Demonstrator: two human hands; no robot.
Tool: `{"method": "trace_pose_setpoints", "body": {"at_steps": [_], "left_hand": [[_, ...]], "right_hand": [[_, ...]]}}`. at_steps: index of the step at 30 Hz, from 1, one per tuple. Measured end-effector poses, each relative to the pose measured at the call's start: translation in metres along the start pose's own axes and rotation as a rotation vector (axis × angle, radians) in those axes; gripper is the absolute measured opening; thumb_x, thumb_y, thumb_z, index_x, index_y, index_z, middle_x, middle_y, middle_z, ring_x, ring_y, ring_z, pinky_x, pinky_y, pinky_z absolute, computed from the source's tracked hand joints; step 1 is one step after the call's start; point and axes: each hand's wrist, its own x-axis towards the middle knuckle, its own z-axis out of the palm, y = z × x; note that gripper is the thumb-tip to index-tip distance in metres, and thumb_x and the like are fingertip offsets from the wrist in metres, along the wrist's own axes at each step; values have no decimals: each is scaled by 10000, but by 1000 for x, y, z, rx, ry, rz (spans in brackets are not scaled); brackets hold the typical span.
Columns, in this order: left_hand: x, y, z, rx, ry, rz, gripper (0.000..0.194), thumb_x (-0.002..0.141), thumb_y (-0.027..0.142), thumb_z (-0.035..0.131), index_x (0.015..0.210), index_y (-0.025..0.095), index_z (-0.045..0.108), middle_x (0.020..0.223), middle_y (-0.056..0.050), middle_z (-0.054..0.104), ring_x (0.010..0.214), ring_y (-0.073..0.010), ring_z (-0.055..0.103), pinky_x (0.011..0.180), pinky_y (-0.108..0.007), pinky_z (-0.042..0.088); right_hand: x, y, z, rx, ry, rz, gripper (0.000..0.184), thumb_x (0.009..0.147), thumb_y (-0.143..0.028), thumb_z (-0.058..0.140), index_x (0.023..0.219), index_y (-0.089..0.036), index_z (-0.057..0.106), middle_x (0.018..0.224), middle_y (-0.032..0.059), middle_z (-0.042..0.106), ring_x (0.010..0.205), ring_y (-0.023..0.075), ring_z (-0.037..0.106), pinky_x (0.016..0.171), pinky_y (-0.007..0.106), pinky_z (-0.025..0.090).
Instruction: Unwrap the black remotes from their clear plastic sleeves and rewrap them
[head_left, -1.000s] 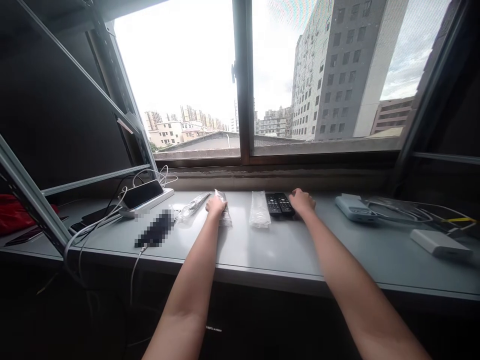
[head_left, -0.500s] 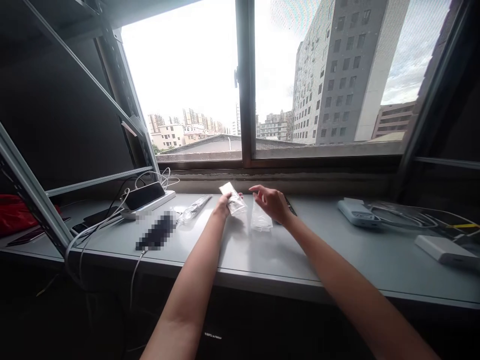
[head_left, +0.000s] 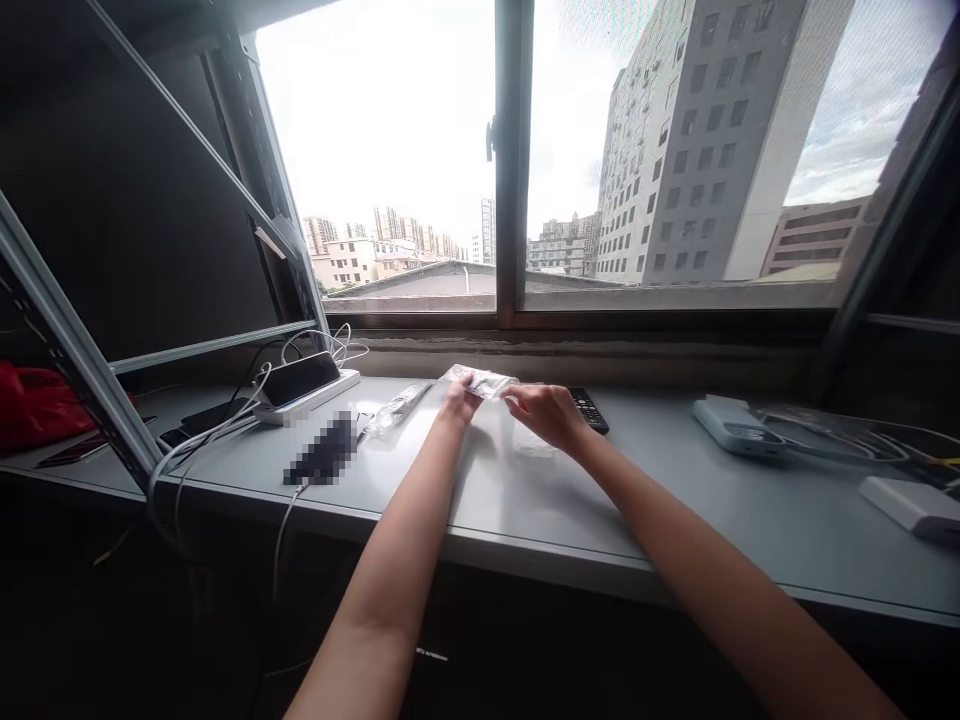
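A small clear plastic bag (head_left: 480, 380) is held above the grey worktop (head_left: 615, 500), stretched level between both hands. My left hand (head_left: 459, 402) pinches its left end and my right hand (head_left: 546, 412) pinches its right end. Under my right hand lies another clear bag (head_left: 531, 444), partly hidden. A black remote control (head_left: 589, 408) lies just behind my right hand. A third long clear bag (head_left: 396, 408) rests on the worktop left of my left hand.
A phone (head_left: 298, 380) rests on a white charging strip with cables at the left. A blurred dark object (head_left: 322, 450) lies in front of it. A pale power bank (head_left: 739, 428), cables and a white box (head_left: 911, 500) sit at the right. The window runs along the back.
My left hand lifted the clear bag off the worktop. My right hand left the remote control, moved left and took the bag's other end.
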Motion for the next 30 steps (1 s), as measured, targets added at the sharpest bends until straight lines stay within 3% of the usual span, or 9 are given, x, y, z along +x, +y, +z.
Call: {"method": "trace_pose_setpoints", "body": {"at_steps": [5, 10, 13, 17, 20, 25, 30], "left_hand": [[-9, -2, 5, 43, -131, -41, 321, 934, 108, 403, 1191, 10, 567, 868, -116, 706, 712, -136, 663, 662, -211, 530], [-14, -6, 12, 86, -244, -87, 331, 932, 95, 415, 1209, -45, 531, 810, -119, 697, 668, -125, 652, 659, -191, 524], [-13, -10, 15, 111, -230, -113, 318, 927, 81, 428, 1212, -17, 530, 735, -74, 673, 588, -104, 619, 639, -191, 521], [-13, -14, 17, 141, -254, -151, 315, 925, 90, 446, 1211, -15, 526, 725, -72, 660, 606, -118, 625, 661, -221, 537], [-13, -15, 19, 126, -230, -132, 299, 930, 85, 434, 1198, -6, 532, 722, -64, 653, 605, -112, 623, 653, -215, 536], [-13, -19, 22, 89, -219, -101, 241, 934, 83, 429, 1123, 21, 565, 726, -60, 655, 606, -106, 632, 617, -192, 532], [-15, -28, 29, 78, -221, -87, 253, 938, 105, 414, 1126, 32, 567, 716, -74, 668, 627, -139, 653, 652, -235, 560]], "right_hand": [[1, -3, 5, -74, -16, 27, 336, 985, -329, 370, 1015, -240, 693, 817, 67, 733, 746, 191, 669, 580, 236, 291], [-1, 3, 2, -110, -29, 48, 332, 987, -284, 362, 1015, -239, 690, 856, 72, 737, 757, 191, 666, 593, 241, 303], [-1, 7, 1, -96, -29, 85, 315, 989, -299, 375, 1066, -230, 672, 899, 86, 737, 803, 205, 668, 628, 243, 333], [0, 8, 1, -117, -31, 163, 373, 991, -322, 363, 916, -166, 693, 838, 138, 722, 787, 235, 668, 641, 262, 353], [0, 7, 1, -112, -17, 200, 376, 990, -341, 367, 927, -165, 693, 844, 146, 719, 787, 236, 663, 640, 266, 353], [1, 8, 3, -85, 29, 233, 368, 986, -376, 381, 950, -192, 697, 836, 117, 720, 791, 219, 654, 639, 267, 339], [1, 9, 7, -103, 108, 363, 330, 983, -329, 376, 1001, -214, 684, 791, 85, 712, 735, 209, 650, 581, 267, 287]]}}
